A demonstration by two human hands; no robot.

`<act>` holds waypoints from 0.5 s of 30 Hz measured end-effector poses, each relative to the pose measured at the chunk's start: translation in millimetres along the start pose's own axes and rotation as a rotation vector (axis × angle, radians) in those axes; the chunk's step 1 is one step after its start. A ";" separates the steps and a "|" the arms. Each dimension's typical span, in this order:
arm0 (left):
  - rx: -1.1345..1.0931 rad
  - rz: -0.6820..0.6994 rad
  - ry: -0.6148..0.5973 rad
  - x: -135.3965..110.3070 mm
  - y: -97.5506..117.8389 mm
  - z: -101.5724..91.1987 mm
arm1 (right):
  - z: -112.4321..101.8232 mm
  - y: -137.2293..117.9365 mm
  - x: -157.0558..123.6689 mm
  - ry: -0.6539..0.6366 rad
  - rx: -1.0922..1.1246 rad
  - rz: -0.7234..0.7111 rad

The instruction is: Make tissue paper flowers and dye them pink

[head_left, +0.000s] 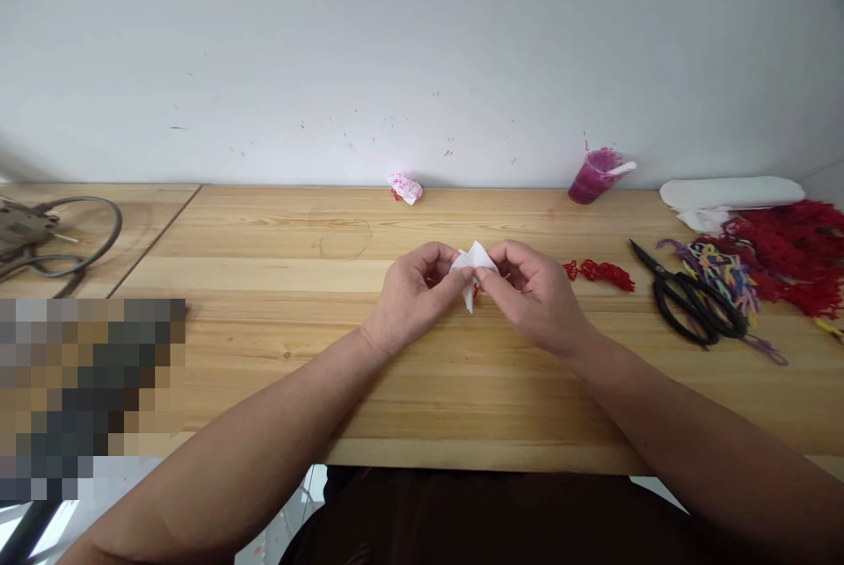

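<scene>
Both my hands meet over the middle of the wooden table (422, 372). My left hand (417, 291) and my right hand (533, 293) each pinch a small folded piece of white tissue (472, 264) between thumb and fingers, holding it just above the tabletop. A bit of red shows under the tissue. A short red yarn strand (599, 271) lies right of my right hand.
Black scissors (689, 306) lie at the right beside coloured yarn scraps (722, 271) and a red yarn pile (797, 253). A tilted pink-stained cup (593, 177), a white roll (731, 192) and a crumpled pink-stained tissue (405, 188) sit by the wall. Grey cables (66, 240) lie far left.
</scene>
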State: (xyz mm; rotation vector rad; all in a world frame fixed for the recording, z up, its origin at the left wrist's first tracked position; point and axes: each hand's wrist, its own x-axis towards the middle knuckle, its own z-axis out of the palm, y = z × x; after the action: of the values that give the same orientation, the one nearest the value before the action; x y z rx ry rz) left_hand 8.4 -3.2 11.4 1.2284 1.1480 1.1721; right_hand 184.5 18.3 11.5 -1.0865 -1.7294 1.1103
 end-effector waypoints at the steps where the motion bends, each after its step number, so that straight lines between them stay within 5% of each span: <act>1: 0.009 0.001 0.007 -0.1 0.1 -0.3 | -0.3 -0.7 0.0 0.001 -0.004 0.006; 15: -0.070 -0.093 -0.029 0.9 -2.1 -0.9 | -0.1 -0.4 1.7 0.009 0.068 0.043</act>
State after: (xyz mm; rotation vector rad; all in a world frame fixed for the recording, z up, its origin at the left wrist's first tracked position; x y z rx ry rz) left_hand 7.7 -2.2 9.4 1.1242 1.1216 1.1122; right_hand 184.0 19.8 12.2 -1.0895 -1.6561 1.1811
